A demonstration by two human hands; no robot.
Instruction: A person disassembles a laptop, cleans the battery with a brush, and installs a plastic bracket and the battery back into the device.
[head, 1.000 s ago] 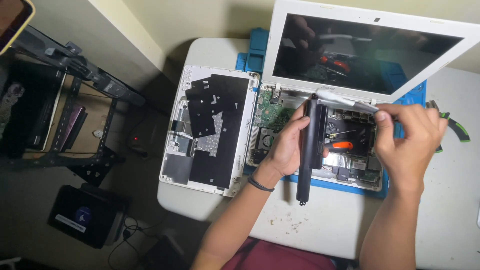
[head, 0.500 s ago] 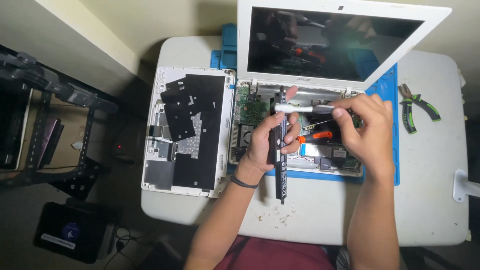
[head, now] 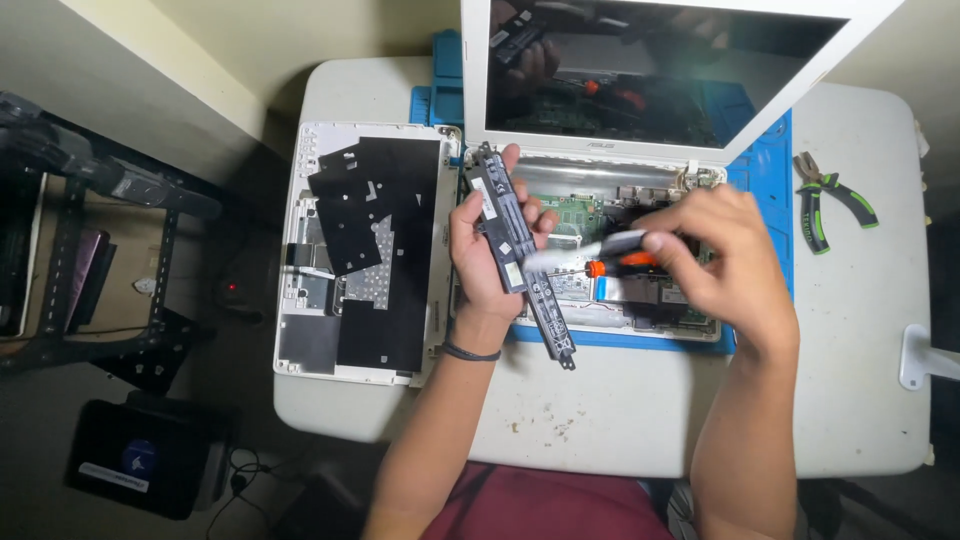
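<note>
step in hand: the long black battery bar [head: 518, 255] looked freed from the opened white laptop [head: 600, 250] and lifted clear of the base, slanting from near the hinge down over the front edge.
left hand [head: 490, 250]: fingers wrapped round the middle of the battery bar, thumb across its face.
right hand [head: 725, 255]: fingers pinched on the orange-and-black screwdriver [head: 625, 262], tip pointing toward the bar.
next move, judged: called for a steady grip on the bar and a clear spot on the white table [head: 860, 330] to lay it.
labels: a pale rectangular sticker sat on the bar's upper face, print too small to tell.
keyboard cover [head: 365, 255]: lay face-down left of the laptop, patched with black sheets.
blue mat [head: 770, 175]: lay under the laptop.
green-handled pliers [head: 830, 200]: rested well apart, on the right.
floor box [head: 140, 460]: black, with a round blue mark.
</note>
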